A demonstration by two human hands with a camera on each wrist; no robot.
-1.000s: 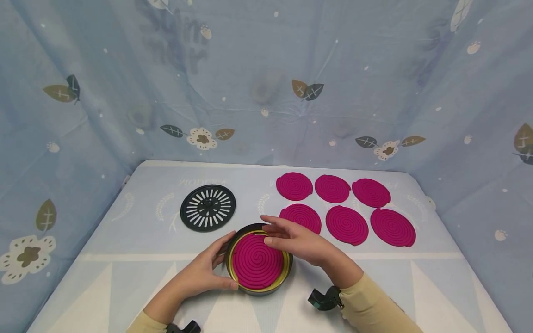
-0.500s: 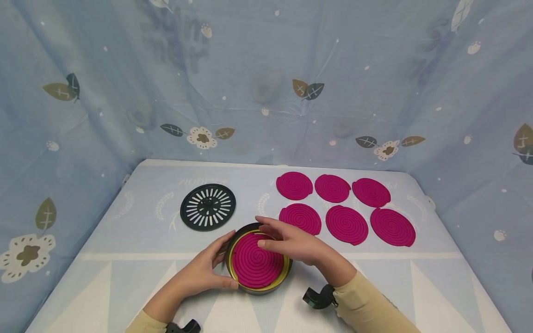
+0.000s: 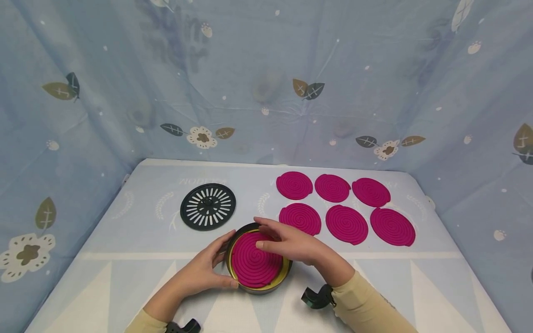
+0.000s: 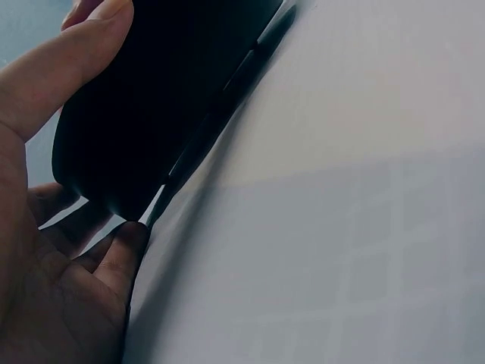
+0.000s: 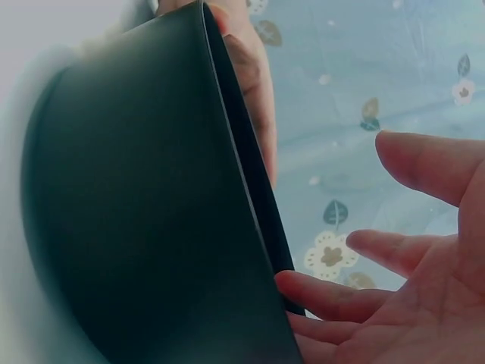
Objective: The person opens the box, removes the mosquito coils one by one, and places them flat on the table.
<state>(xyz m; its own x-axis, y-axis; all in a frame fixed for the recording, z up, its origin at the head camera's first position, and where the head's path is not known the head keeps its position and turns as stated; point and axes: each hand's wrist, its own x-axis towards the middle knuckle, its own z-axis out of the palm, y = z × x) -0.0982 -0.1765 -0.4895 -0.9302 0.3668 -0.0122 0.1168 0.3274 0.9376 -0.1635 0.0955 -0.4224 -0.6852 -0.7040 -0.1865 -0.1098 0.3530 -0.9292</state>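
Note:
A round dark metal tin (image 5: 151,182) with a yellow inside stands at the table's front middle. A magenta mosquito coil (image 3: 251,266) lies inside its rim, slightly towards the left. My left hand (image 3: 206,270) grips the tin's left side, thumb at the front and fingers round the back; the left wrist view shows them curled about the dark wall. Over the tin's right part is my right hand (image 3: 289,240), its fingers loosely extended. In the right wrist view, its lower fingertips (image 5: 292,282) are right at the rim, while thumb and index finger stand apart above it.
Several more magenta mosquito coils (image 3: 347,225) lie in two rows at the back right of the table (image 3: 137,222). A black slotted lid (image 3: 208,206) lies at the back left. Patterned blue cloth (image 3: 266,83) hangs behind and at both sides.
My right hand has moved a little left over the tin, its thumb now farther over the coil. The coil has shifted slightly left. My left hand keeps its place on the tin.

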